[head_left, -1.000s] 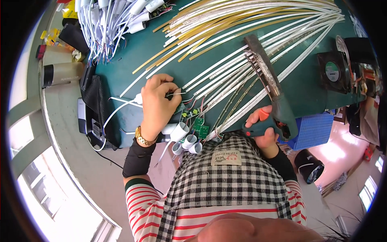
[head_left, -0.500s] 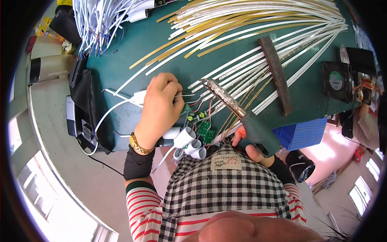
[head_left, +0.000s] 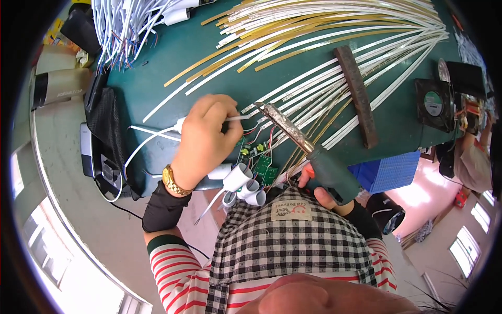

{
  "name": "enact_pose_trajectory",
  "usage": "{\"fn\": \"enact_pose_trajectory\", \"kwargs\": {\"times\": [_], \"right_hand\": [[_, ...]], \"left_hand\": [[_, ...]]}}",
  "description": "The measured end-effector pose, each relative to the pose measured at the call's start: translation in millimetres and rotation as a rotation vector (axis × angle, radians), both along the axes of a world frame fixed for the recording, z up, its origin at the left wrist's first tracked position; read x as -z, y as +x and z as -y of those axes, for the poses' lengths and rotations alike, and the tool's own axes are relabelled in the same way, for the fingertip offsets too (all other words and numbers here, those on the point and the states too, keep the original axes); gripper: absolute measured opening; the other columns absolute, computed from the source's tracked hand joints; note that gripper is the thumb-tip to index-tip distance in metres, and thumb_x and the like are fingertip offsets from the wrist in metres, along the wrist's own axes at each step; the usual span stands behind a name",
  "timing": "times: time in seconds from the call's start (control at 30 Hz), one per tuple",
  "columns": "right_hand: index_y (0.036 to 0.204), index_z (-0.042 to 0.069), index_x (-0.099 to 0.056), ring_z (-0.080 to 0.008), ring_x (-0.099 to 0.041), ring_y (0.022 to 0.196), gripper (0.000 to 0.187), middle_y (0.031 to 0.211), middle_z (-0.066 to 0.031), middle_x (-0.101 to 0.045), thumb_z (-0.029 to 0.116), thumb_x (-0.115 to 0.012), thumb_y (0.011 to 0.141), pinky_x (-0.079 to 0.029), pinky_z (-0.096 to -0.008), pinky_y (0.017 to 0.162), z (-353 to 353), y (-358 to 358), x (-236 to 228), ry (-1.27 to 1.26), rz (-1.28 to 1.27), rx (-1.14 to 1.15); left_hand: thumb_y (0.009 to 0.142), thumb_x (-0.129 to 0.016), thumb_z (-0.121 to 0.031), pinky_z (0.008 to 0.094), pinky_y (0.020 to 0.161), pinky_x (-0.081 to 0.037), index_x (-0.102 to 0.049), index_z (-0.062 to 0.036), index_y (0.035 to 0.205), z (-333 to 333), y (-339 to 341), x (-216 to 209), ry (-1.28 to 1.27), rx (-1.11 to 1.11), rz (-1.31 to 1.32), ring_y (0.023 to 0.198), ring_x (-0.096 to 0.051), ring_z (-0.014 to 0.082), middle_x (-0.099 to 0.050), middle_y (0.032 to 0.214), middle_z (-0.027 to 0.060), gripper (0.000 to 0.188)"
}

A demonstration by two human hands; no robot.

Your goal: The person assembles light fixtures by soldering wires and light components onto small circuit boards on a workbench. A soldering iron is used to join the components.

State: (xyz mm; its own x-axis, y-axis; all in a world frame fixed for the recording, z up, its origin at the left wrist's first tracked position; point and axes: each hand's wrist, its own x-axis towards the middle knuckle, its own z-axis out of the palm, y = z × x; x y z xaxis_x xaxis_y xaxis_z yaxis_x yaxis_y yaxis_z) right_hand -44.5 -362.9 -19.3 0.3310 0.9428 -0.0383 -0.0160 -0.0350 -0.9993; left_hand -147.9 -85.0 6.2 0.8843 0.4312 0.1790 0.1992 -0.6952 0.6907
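My left hand [head_left: 206, 138], fingers closed, grips a white cable [head_left: 238, 118] whose short end points right, close to the tip of a soldering iron [head_left: 285, 125]. A white sleeve [head_left: 179, 125] shows at the hand's other side. The iron's dark green handle partly covers my right hand [head_left: 325, 198], which is curled low by the apron; what its fingers hold is hidden. Between the hands lie green circuit boards [head_left: 265, 170] with thin red and white wires. White tubular caps [head_left: 238, 178] cluster by the apron's edge.
Many white and yellow strips [head_left: 314, 31] fan over the green table [head_left: 172, 57], with a rusty bar [head_left: 357, 97] across some. A white cable bundle [head_left: 123, 31] lies far left. At right are a blue basket [head_left: 384, 172] and a black fan [head_left: 435, 104]. A black mesh bag [head_left: 109, 120] lies left.
The white piece at my left fingertips now extends farther toward the iron's tip, where thin wires showed before. My left forearm has shifted slightly left. My right hand looks nearly unchanged.
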Motion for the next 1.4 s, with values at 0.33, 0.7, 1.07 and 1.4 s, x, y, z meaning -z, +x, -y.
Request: {"fn": "enact_pose_trajectory", "kwargs": {"times": [0.33,0.7,1.07,1.4], "right_hand": [[0.121,0.001,-0.048,-0.0220,-0.056,0.083,0.054,0.093,-0.0142,-0.058,0.044,-0.056,0.089,-0.045,-0.0371,0.077,6.0,-8.6,-3.7,-0.064,-0.106,-0.010],[0.098,0.001,-0.060,-0.0225,-0.060,0.070,0.027,0.079,-0.0081,-0.062,0.021,-0.061,0.079,-0.049,-0.0319,0.066,1.9,-6.8,-14.0,-0.092,-0.176,0.121],[0.088,0.003,-0.062,-0.0214,-0.059,0.068,0.022,0.077,-0.0083,-0.062,0.024,-0.061,0.081,-0.048,-0.0308,0.063,-7.7,-2.9,-19.5,-0.111,0.395,-0.001],[0.079,0.006,-0.062,-0.0223,-0.060,0.066,0.013,0.076,-0.0062,-0.063,0.019,-0.062,0.079,-0.049,-0.0314,0.059,-16.5,-12.8,-17.5,-0.114,0.578,0.009]], "left_hand": [[0.066,-0.067,0.000,0.0374,0.069,-0.049,-0.060,-0.0027,0.072,0.1,9.0,1.9,0.031,0.030,-0.054,0.077,-0.059,0.0294,-0.060,0.089,0.0068,0.010],[0.066,-0.067,-0.002,0.0370,0.065,-0.049,-0.061,-0.0034,0.069,-3.0,11.2,-2.7,-0.007,0.001,-0.096,0.073,-0.059,0.0279,-0.060,0.087,0.0050,0.007],[0.065,-0.066,-0.004,0.0376,0.065,-0.049,-0.061,-0.0037,0.068,-3.0,11.1,-1.1,0.002,-0.008,-0.131,0.074,-0.060,0.0288,-0.060,0.087,0.0057,0.006],[0.065,-0.066,-0.005,0.0386,0.064,-0.048,-0.061,-0.0043,0.067,-5.4,11.4,0.2,-0.009,-0.013,-0.134,0.074,-0.059,0.0288,-0.059,0.086,0.0054,0.006]]}}
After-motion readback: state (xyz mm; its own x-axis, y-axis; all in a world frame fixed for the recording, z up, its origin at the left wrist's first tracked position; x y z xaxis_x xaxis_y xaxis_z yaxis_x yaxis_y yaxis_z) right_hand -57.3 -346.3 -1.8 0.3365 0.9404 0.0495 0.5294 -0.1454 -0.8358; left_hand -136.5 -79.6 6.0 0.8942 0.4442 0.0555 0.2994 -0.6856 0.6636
